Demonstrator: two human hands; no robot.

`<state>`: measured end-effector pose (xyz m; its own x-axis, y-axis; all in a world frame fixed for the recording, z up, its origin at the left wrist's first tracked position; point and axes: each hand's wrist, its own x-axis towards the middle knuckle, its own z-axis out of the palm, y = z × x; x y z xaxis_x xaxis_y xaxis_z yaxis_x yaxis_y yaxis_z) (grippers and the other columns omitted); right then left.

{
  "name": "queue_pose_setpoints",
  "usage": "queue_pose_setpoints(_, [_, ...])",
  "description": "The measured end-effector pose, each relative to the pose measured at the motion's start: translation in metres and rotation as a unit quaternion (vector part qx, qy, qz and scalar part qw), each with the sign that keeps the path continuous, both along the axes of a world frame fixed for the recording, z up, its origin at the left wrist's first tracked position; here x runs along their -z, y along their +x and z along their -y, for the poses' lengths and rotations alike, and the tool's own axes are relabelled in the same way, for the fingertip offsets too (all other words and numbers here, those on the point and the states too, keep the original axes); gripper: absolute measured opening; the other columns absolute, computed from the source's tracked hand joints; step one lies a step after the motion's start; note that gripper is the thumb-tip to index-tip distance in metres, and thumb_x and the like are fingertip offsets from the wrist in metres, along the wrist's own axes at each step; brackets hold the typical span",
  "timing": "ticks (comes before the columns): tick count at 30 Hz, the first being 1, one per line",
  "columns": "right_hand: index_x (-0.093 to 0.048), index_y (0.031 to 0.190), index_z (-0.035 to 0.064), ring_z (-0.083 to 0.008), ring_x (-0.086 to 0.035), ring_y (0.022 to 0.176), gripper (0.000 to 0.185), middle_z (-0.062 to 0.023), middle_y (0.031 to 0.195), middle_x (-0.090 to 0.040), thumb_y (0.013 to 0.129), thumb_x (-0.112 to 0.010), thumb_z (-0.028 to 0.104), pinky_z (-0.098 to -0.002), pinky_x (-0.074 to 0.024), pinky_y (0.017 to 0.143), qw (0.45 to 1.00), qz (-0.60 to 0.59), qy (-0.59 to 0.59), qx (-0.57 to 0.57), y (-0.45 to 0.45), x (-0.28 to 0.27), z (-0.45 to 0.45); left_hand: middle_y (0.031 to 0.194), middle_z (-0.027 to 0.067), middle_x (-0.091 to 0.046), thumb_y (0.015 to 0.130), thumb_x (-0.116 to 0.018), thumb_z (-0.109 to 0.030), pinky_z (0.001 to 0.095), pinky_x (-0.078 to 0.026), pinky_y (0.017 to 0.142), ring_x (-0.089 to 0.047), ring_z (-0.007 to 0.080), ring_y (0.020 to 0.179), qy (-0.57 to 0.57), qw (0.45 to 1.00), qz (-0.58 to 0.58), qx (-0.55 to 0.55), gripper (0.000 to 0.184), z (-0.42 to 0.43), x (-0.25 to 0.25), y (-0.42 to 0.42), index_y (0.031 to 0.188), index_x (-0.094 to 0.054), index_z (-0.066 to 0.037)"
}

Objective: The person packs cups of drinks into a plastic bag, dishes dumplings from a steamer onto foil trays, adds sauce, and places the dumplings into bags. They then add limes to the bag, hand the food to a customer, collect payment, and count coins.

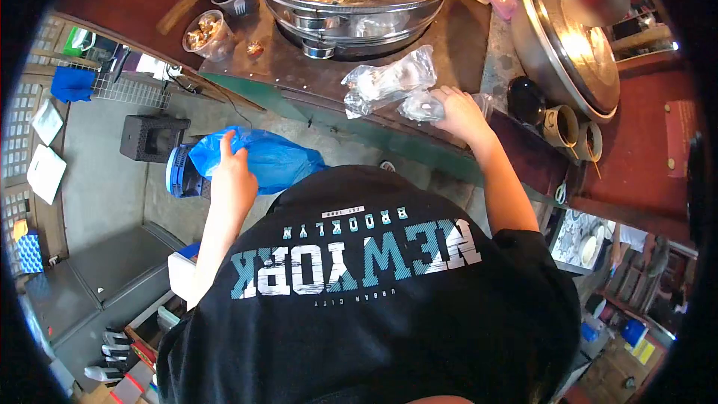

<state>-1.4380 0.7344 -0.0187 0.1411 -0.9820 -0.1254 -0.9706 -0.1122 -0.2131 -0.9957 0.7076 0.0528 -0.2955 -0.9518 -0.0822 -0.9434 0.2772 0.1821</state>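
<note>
My left hand (234, 177) holds a blue plastic bag (273, 161) at its left end, in front of the counter, with the index finger stretched out. At the counter's front edge, my right hand (461, 116) has its fingers closed on a small clear plastic bag (422, 107). Another crumpled clear bag (393, 81) with something pale inside lies just left of that hand. Behind the bags a large round metal pan (351, 26) is set into the brown counter (262, 75).
A clear cup of wrapped pieces (206, 33) and a cup with a white fork (238, 0) stand back left. On the right are a large lidded pot (572, 45), a black bowl (526, 101) and cups with sticks (561, 126). A black crate (153, 138) sits at left.
</note>
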Motion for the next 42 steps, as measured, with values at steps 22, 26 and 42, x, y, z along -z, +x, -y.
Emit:
queue_pose_setpoints(22, [-0.054, 0.111, 0.0016, -0.0336, -0.058, 0.105, 0.047, -0.0162, 0.112, -0.059, 0.067, -0.068, 0.008, -0.0377, -0.0465, 0.091, 0.987, 0.129, -0.058, -0.077, -0.063, -0.116, -0.012, 0.137, 0.0221, -0.045, 0.065, -0.058, -0.003, 0.0311, -0.038, 0.101, -0.047, 0.0284, 0.124, 0.222, 0.938, -0.266, 0.018, 0.075, -0.014, -0.111, -0.112, 0.137, -0.039, 0.003])
queue_pose_setpoints(26, [-0.054, 0.115, -0.0001, -0.0271, -0.059, 0.106, 0.05, -0.0155, 0.116, -0.06, 0.068, -0.071, 0.006, -0.0335, -0.0459, 0.091, 0.979, 0.171, -0.091, -0.064, -0.074, -0.179, 0.005, 0.136, 0.0145, -0.045, 0.064, -0.059, 0.004, 0.0305, -0.035, 0.104, -0.047, 0.0197, 0.121, 0.338, 0.804, -0.484, 0.068, 0.084, 0.003, -0.078, -0.176, 0.142, -0.031, 0.001])
queue_pose_setpoints(42, [-0.053, 0.117, -0.0004, -0.0342, -0.055, 0.11, 0.056, -0.0183, 0.115, -0.058, 0.066, -0.073, 0.01, -0.0381, -0.0435, 0.095, 0.988, 0.14, -0.039, -0.052, -0.063, -0.117, -0.016, 0.122, 0.0186, -0.053, 0.062, -0.066, -0.005, 0.0346, -0.04, 0.098, -0.051, 0.029, 0.115, 0.296, 0.808, -0.448, 0.242, 0.076, 0.021, 0.039, -0.298, 0.134, -0.04, -0.001])
